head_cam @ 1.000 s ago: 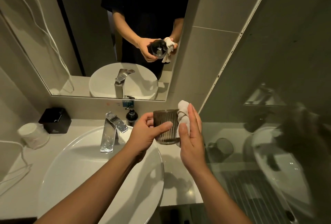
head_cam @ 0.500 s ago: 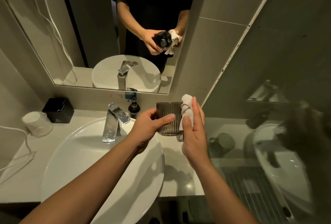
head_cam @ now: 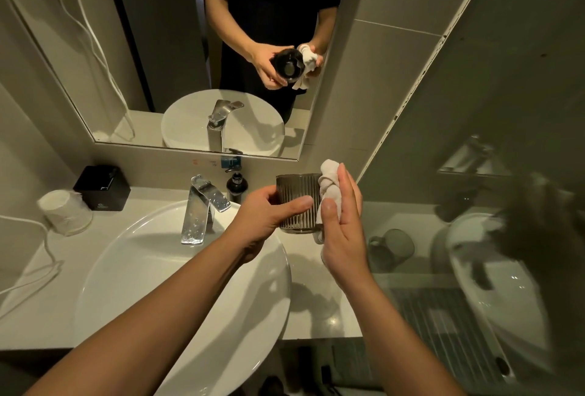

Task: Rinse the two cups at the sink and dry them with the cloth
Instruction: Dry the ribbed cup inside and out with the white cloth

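**Drying stage on the ribbed cup, only one cup clearly in hand**

Going left to right: on the counter at the far left there's an upside-down disposable cup in a plastic wrap (head_cam: 65,212), then a black box (head_cam: 102,187), then the round white basin (head_cam: 133,256) with one chrome tap (head_cam: 202,208) and a small dark pump bottle (head_cam: 236,186) just behind it. No water running from the tap that I can see.

Then the action. The left hand (head_cam: 269,221) is wrapped around the dark ribbed cup (head_cam: 296,202), thumb across the front, fingers round the back, holding it upright in the air over the right edge of the basin. The right hand (head_cam: 343,231) is pressing a bunched-up pale cloth (head_cam: 329,193) against the cup's right side, thumb pinning it, the other fingers fairly straight rather than curled tight.

So my read is this cup is already rinsed and is mid-dry. Can't tell if the inside has been wiped.

Count: one cloth, one ribbed cup in hand. There's a dim mug shape (head_cam: 392,245) off to the right in the glass panel; could be the second cup or a reflection, honestly can't tell. So whether the second one is done, I can't say.
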`<state>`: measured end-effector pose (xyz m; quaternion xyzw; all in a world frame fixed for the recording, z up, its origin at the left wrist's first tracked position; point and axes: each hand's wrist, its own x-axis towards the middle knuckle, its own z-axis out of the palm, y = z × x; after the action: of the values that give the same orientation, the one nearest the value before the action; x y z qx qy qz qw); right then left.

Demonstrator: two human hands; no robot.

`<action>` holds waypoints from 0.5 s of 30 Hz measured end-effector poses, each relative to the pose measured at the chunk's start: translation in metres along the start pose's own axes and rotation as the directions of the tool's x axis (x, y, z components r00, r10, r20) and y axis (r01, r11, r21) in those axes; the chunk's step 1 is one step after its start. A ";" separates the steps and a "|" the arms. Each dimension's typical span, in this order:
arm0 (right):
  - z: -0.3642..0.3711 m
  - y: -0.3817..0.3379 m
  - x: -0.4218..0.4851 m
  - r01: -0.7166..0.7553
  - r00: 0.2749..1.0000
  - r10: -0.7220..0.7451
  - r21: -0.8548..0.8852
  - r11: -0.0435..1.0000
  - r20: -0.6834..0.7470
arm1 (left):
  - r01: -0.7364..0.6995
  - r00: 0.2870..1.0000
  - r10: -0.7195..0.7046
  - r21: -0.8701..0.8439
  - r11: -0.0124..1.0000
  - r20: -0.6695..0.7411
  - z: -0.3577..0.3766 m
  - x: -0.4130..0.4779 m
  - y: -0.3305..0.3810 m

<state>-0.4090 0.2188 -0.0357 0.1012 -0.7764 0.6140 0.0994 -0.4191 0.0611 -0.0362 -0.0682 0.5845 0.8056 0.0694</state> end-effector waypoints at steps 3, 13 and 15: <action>-0.001 0.000 0.004 0.005 1.000 -0.005 0.012 1.000 -0.009 | -0.019 0.999 0.019 0.002 1.000 -0.030 -0.001 0.000 0.000; 0.001 0.005 0.002 0.001 0.999 -0.001 0.002 1.000 0.045 | 0.017 1.000 -0.017 -0.022 1.000 0.014 -0.002 -0.002 -0.003; 0.000 0.005 0.004 -0.078 0.996 0.073 0.110 0.991 0.047 | 0.010 1.000 -0.010 -0.024 1.000 0.018 -0.004 -0.003 0.000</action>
<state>-0.4138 0.2194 -0.0391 0.0902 -0.7462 0.6574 0.0536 -0.4164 0.0574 -0.0373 -0.0649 0.5738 0.8127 0.0776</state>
